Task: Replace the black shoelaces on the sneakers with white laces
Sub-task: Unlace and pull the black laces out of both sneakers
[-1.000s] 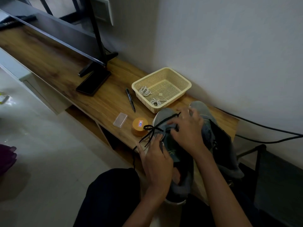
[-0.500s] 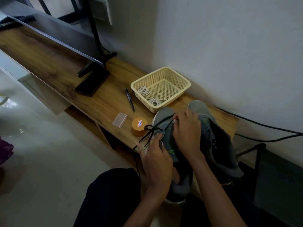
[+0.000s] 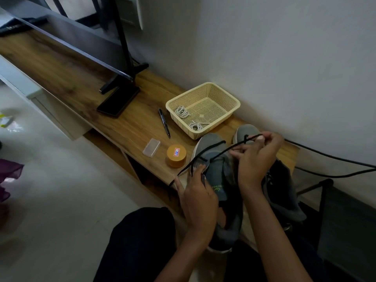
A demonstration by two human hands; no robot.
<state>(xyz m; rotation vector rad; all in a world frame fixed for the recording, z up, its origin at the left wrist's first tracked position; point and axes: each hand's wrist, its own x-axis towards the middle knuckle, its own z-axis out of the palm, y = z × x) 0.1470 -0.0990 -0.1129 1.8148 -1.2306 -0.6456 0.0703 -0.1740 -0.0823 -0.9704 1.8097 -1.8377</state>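
Note:
Two grey sneakers lie on the wooden bench's right end: the left sneaker [image 3: 215, 171] in front of me, the right sneaker [image 3: 247, 132] behind my right hand. My left hand [image 3: 198, 198] grips the left sneaker's side near its eyelets. My right hand [image 3: 258, 157] pinches the black shoelace [image 3: 207, 155], drawn taut up and to the right from the shoe's toe end. One loose end of the lace hangs over the bench edge. Two coiled white laces [image 3: 182, 111] lie in the cream basket [image 3: 230, 98].
On the bench [image 3: 130, 123] lie a black marker [image 3: 164, 123], a small clear plastic case [image 3: 151, 147] and an orange round tin [image 3: 176, 156]. A monitor stand [image 3: 122, 78] and a dark phone [image 3: 118, 101] are further left. Black cables [image 3: 335, 159] run along the wall at right.
My right hand has risen and moved right, pulling the black lace out taut from the eyelets. My left hand stays on the sneaker.

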